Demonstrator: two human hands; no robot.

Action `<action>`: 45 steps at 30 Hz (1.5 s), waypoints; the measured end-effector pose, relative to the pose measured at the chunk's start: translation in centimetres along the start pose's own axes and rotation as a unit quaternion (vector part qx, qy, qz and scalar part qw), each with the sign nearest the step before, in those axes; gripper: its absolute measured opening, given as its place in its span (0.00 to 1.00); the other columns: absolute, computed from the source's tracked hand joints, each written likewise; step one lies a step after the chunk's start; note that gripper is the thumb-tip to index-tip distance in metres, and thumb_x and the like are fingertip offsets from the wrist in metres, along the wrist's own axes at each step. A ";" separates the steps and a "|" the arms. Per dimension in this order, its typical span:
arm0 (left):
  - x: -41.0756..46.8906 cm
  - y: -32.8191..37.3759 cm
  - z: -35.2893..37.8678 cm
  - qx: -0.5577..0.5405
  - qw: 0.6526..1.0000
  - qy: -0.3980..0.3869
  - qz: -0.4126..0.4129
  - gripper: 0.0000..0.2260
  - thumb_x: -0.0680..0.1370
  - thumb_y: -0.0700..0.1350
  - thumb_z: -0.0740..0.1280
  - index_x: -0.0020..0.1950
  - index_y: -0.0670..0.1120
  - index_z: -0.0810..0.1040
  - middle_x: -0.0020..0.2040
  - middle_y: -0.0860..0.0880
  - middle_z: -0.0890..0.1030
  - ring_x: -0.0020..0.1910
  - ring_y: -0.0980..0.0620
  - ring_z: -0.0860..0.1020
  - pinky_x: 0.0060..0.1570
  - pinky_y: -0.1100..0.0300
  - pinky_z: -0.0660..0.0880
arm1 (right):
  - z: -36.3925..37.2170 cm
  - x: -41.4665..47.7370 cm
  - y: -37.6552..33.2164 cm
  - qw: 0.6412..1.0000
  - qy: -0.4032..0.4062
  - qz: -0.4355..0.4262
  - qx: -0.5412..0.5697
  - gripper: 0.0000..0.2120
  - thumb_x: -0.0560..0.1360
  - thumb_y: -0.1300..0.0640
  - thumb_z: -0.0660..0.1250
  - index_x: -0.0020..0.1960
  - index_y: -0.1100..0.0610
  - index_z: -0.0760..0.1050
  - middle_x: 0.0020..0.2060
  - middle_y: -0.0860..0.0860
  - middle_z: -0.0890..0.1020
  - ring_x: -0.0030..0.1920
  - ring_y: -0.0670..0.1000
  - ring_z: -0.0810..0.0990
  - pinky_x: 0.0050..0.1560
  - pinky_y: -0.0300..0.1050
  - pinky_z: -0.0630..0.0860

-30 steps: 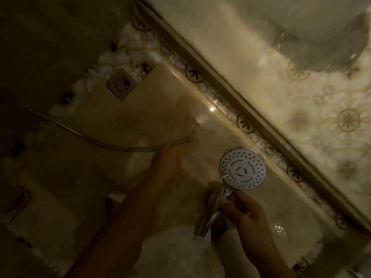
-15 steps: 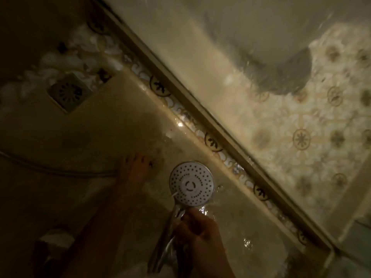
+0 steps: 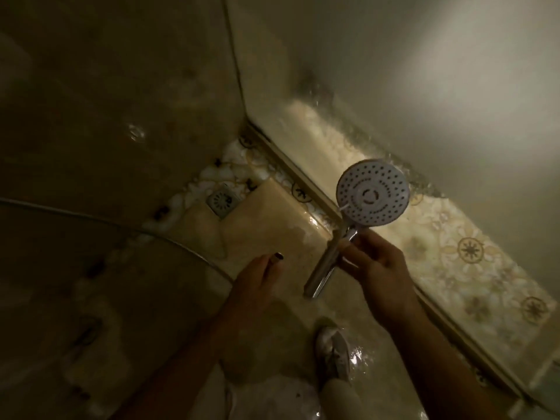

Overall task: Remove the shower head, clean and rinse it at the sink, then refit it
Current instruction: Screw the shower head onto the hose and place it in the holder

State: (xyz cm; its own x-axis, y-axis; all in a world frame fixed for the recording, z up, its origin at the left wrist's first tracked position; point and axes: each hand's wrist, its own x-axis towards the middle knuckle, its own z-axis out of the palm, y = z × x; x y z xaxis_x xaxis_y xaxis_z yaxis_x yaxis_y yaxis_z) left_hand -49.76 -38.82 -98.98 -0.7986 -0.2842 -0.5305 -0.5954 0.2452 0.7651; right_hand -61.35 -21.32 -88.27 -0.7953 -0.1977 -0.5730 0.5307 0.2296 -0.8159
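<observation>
Everything is dim. The detached shower head [image 3: 373, 192] has a round white spray face with many holes, turned toward me, and a chrome handle pointing down and left. My right hand [image 3: 375, 268] grips the handle just below the face. The metal hose [image 3: 121, 227] curves in from the left edge across the shower floor and ends at my left hand [image 3: 257, 280], whose curled fingers hold its end. The hose end sits a short gap left of the handle's free end, apart from it.
A square floor drain [image 3: 222, 201] sits in the corner of the wet beige tiled floor. A raised sill [image 3: 303, 180] carries a glass partition running diagonally to the right, with patterned floor beyond. My white shoe [image 3: 333, 353] stands below the hands. A tiled wall fills the left.
The view has swung up toward the corner and walls. My right hand now holds the shower head higher in view and farther right, and my left hand has come close to the handle's free end.
</observation>
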 end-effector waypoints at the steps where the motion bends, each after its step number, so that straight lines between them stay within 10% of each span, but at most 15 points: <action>1: -1.6 2.4 -1.7 -0.015 1.000 0.001 0.009 0.12 0.81 0.60 0.59 0.45 0.56 0.77 0.41 0.57 0.80 0.43 0.58 0.78 0.47 0.61 0.73 | 0.4 -0.5 -2.8 1.000 0.000 -0.019 0.006 0.11 0.79 0.63 0.69 0.51 0.48 0.85 0.47 0.53 0.87 0.55 0.57 0.86 0.60 0.60 0.83; 13: -19.9 29.1 -17.0 -0.078 0.989 0.046 0.119 0.10 0.83 0.51 0.63 0.46 0.67 0.77 0.33 0.62 0.77 0.32 0.64 0.73 0.34 0.70 0.67 | 3.7 -15.2 -31.1 0.978 -0.082 -0.180 0.057 0.14 0.80 0.64 0.69 0.59 0.48 0.84 0.55 0.55 0.87 0.60 0.58 0.85 0.64 0.66 0.79; 22: -29.2 40.4 -21.1 -0.175 0.972 0.083 0.134 0.11 0.79 0.66 0.62 0.48 0.64 0.81 0.39 0.49 0.83 0.37 0.60 0.77 0.41 0.62 0.74 | 2.4 -25.8 -44.7 0.954 -0.138 -0.256 0.072 0.14 0.80 0.66 0.65 0.64 0.56 0.80 0.56 0.51 0.87 0.58 0.54 0.86 0.58 0.55 0.82; 32: -36.0 47.9 -24.7 -0.369 0.905 -0.072 0.197 0.15 0.77 0.59 0.63 0.41 0.51 0.81 0.26 0.54 0.67 0.23 0.59 0.61 0.26 0.61 0.53 | 0.9 -32.6 -53.5 0.899 -0.285 -0.326 0.067 0.15 0.77 0.59 0.67 0.62 0.59 0.79 0.56 0.57 0.85 0.60 0.59 0.84 0.60 0.58 0.82; 42: -37.0 50.0 -23.9 -0.233 0.931 0.138 0.243 0.15 0.77 0.62 0.63 0.36 0.55 0.76 0.29 0.55 0.73 0.29 0.58 0.69 0.33 0.62 0.67 | 2.0 -35.9 -56.2 0.888 -0.207 -0.411 -0.028 0.12 0.73 0.59 0.77 0.55 0.57 0.81 0.49 0.62 0.84 0.53 0.64 0.83 0.55 0.56 0.83; 45: -37.0 50.0 -23.6 -0.227 0.934 0.136 0.242 0.19 0.76 0.65 0.64 0.40 0.50 0.77 0.30 0.51 0.75 0.27 0.54 0.69 0.30 0.58 0.67 | 2.4 -36.6 -56.5 0.881 -0.197 -0.426 -0.066 0.10 0.74 0.60 0.77 0.54 0.52 0.82 0.50 0.50 0.86 0.53 0.57 0.83 0.56 0.52 0.82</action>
State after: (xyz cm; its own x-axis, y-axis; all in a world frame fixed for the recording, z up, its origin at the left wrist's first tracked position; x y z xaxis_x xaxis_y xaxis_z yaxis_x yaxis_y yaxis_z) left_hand -47.95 -37.88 -32.50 -0.8760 -0.4819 -0.0185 -0.0238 0.0048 0.9997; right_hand -61.46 -29.35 -21.40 -0.7121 -0.6601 0.2389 -0.2683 -0.0586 -0.9615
